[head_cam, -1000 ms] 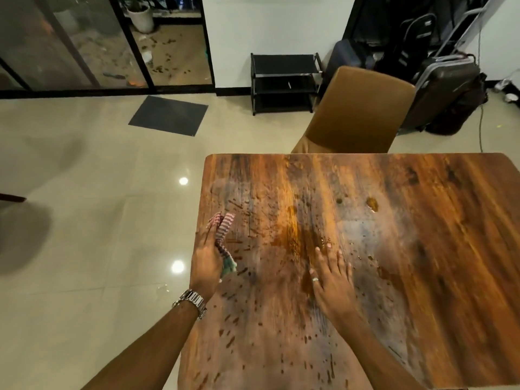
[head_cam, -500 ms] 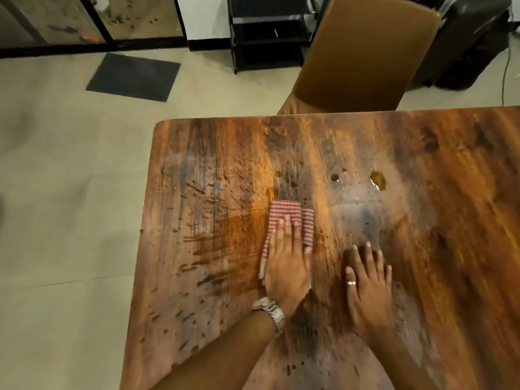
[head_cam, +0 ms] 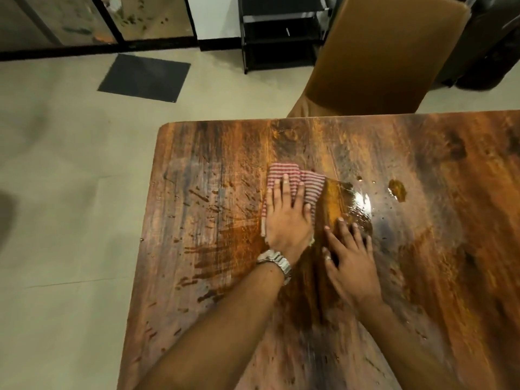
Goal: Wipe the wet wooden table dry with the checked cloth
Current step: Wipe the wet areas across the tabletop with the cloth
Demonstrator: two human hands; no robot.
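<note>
- Red-and-white checked cloth [head_cam: 295,182], folded flat: now lying mid-table on the long brown wooden table [head_cam: 197,209], having travelled right from the left edge within the last second.
- Left hand [head_cam: 287,218], metal watch [head_cam: 277,261] at the wrist: pressing palm-down on the cloth, fingers spread flat, pinning rather than clutching it.
- Right hand [head_cam: 350,256], ring on one finger: resting open and empty on bare wet wood just right of the cloth, bracing; barely shifted from before.
- Glossy pool of water [head_cam: 356,205]: gathering against the cloth's right edge, seemingly pushed ahead of the stroke.
- Small amber puddle [head_cam: 397,190] farther right: lying unreached.
- Streaks and droplets left of the cloth: remaining despite the pass; likely needing further strokes, perhaps a drier fold.
- Tan padded chair [head_cam: 385,52]: standing at the far side.
</note>
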